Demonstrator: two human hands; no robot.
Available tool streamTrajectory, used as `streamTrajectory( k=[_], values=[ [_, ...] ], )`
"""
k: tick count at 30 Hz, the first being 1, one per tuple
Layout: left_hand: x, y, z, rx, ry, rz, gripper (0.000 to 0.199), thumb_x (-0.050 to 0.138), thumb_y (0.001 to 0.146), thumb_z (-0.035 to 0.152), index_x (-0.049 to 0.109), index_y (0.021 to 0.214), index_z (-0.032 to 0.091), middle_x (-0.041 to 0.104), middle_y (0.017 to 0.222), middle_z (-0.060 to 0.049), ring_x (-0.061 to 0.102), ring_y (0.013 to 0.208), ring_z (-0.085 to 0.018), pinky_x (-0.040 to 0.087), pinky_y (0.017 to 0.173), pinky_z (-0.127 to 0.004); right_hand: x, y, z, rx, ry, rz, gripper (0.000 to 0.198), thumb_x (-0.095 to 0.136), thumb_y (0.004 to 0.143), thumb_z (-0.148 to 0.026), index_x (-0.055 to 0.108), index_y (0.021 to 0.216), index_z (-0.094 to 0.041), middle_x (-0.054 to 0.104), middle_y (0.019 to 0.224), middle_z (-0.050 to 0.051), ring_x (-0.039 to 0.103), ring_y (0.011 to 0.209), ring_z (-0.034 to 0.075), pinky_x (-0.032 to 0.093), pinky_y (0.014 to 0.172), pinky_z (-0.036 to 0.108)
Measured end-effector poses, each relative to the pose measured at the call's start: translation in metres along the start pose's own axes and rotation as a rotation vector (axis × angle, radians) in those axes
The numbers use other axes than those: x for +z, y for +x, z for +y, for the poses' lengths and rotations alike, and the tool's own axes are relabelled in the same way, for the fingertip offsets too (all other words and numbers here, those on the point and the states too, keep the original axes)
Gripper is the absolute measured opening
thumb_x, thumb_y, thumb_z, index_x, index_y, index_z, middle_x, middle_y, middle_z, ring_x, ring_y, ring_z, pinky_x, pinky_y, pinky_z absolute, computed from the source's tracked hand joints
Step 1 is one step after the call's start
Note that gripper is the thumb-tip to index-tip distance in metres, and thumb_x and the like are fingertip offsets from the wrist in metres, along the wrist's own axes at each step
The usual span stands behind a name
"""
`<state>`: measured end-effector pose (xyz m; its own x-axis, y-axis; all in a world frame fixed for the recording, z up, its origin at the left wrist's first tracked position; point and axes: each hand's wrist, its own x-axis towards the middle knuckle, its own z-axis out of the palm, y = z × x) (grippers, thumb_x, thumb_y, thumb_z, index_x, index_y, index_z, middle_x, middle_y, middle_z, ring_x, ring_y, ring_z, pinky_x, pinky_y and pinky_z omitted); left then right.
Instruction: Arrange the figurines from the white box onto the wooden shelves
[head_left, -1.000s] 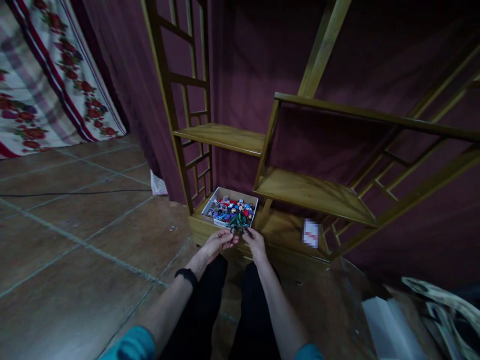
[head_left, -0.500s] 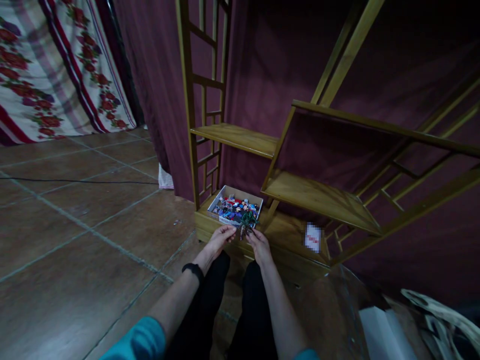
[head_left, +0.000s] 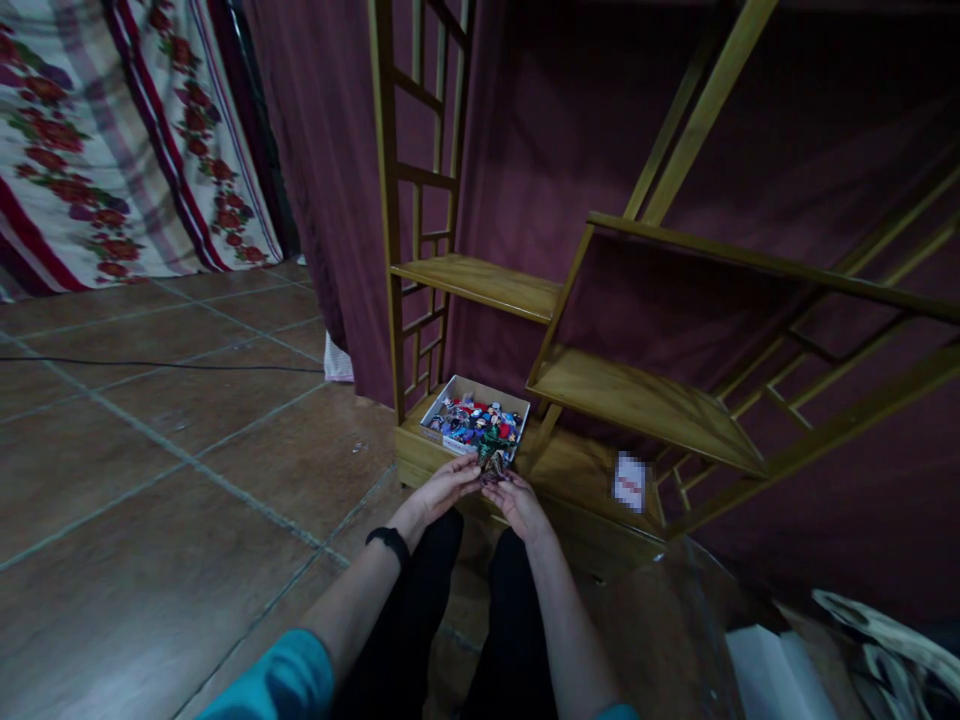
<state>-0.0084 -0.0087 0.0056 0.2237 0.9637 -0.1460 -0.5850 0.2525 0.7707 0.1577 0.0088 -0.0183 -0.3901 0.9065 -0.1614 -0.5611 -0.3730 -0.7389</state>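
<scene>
Between my two hands, in front of the box's near edge, is a small dark green and brown figurine [head_left: 493, 458]; its fine shape is too small to make out. My left hand [head_left: 450, 482] has its fingers closed on the figurine's left side. From the right, my right hand [head_left: 517, 502] grips its lower part with bent fingers. Just beyond them a shallow white cardboard box [head_left: 448, 443] sits on the bottom board of a wooden shelf unit [head_left: 420, 455]. Many small colourful figures [head_left: 472, 415] lie jumbled inside the box.
A blurred white and red card [head_left: 628, 482] lies on the bottom board to the right. Shelf boards [head_left: 645, 400] overhang the box's right side. A white box [head_left: 780, 672] stands on the floor at lower right. A black cable [head_left: 165, 364] crosses the tiles at left.
My left hand has come right and now touches the figurine, where before it was slightly apart. The figurine sits lower between both hands. The view has shifted slightly.
</scene>
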Motion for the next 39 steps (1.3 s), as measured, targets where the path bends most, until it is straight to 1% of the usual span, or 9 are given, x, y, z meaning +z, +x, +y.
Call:
streamTrajectory(
  k=[6,11,14,19,23,28,31,35,39],
  values=[
    [0.004,-0.006,0.005,-0.022,-0.069,-0.06,0.018,0.066,0.072,0.021,0.064,0.088,0.014,0.065,0.088,-0.007,0.06,0.079,-0.016,0.042,0.076,-0.029,0.004,-0.002,-0.001,0.082,0.001,-0.078,0.016,0.067,0.071,-0.017,0.062,0.085,-0.014,0.069,0.083,0.005,0.065,0.073,0.014,0.051,0.077,0.032],
    [0.004,-0.006,0.0,0.002,-0.137,-0.063,0.015,0.064,0.075,0.023,0.064,0.089,0.016,0.066,0.091,-0.006,0.06,0.081,-0.016,0.043,0.074,-0.029,0.01,-0.004,0.0,0.117,0.001,-0.101,0.016,0.065,0.074,-0.023,0.06,0.087,-0.014,0.069,0.078,0.004,0.065,0.065,0.013,0.053,0.071,0.031],
    [0.003,-0.005,-0.003,0.038,-0.143,-0.047,0.017,0.065,0.074,0.023,0.063,0.09,0.016,0.066,0.091,-0.006,0.06,0.079,-0.016,0.043,0.073,-0.029,0.011,-0.004,0.002,0.112,-0.013,-0.072,0.02,0.066,0.073,-0.024,0.06,0.09,-0.015,0.069,0.078,0.004,0.065,0.064,0.013,0.053,0.072,0.032],
    [0.003,0.0,-0.007,0.108,-0.127,0.066,0.018,0.069,0.069,0.021,0.063,0.086,0.017,0.066,0.086,-0.003,0.059,0.073,-0.012,0.043,0.068,-0.025,0.005,-0.002,0.005,0.11,-0.087,0.012,0.027,0.069,0.069,-0.023,0.059,0.094,-0.017,0.069,0.085,0.004,0.067,0.075,0.016,0.051,0.077,0.034],
    [0.002,0.005,-0.008,0.147,-0.107,0.176,0.02,0.073,0.065,0.02,0.061,0.08,0.017,0.065,0.081,-0.001,0.059,0.071,-0.011,0.044,0.067,-0.025,0.0,0.001,0.002,0.019,-0.081,0.096,0.023,0.067,0.069,-0.022,0.06,0.091,-0.019,0.069,0.095,0.005,0.064,0.086,0.015,0.05,0.083,0.033],
    [0.003,0.009,-0.008,0.157,-0.051,0.232,0.027,0.077,0.058,0.022,0.057,0.076,0.017,0.063,0.08,-0.001,0.058,0.071,-0.012,0.045,0.066,-0.025,0.0,0.003,-0.001,-0.02,-0.007,0.075,0.021,0.065,0.07,-0.023,0.06,0.09,-0.02,0.069,0.095,0.005,0.065,0.086,0.016,0.049,0.086,0.036],
    [0.006,0.009,-0.009,0.15,0.0,0.229,0.029,0.077,0.057,0.023,0.056,0.076,0.016,0.063,0.078,-0.001,0.058,0.067,-0.011,0.044,0.061,-0.022,-0.001,0.006,0.0,-0.039,0.027,0.117,0.022,0.065,0.072,-0.024,0.06,0.093,-0.019,0.07,0.089,0.005,0.066,0.082,0.015,0.051,0.084,0.034],
    [0.008,0.007,-0.01,0.122,0.026,0.193,0.027,0.076,0.059,0.022,0.058,0.079,0.016,0.062,0.073,0.001,0.056,0.062,-0.009,0.041,0.058,-0.02,-0.004,0.009,0.002,-0.064,0.061,0.149,0.021,0.064,0.074,-0.019,0.061,0.095,-0.018,0.07,0.084,0.005,0.066,0.075,0.013,0.053,0.077,0.028],
    [0.006,0.003,-0.006,0.068,-0.067,0.116,0.02,0.07,0.068,0.025,0.06,0.083,0.017,0.065,0.085,-0.003,0.059,0.071,-0.012,0.045,0.063,-0.023,-0.009,0.012,0.0,-0.058,0.136,0.165,0.013,0.06,0.076,-0.013,0.064,0.087,-0.016,0.07,0.084,0.005,0.066,0.077,0.012,0.055,0.073,0.022]
  ],
)
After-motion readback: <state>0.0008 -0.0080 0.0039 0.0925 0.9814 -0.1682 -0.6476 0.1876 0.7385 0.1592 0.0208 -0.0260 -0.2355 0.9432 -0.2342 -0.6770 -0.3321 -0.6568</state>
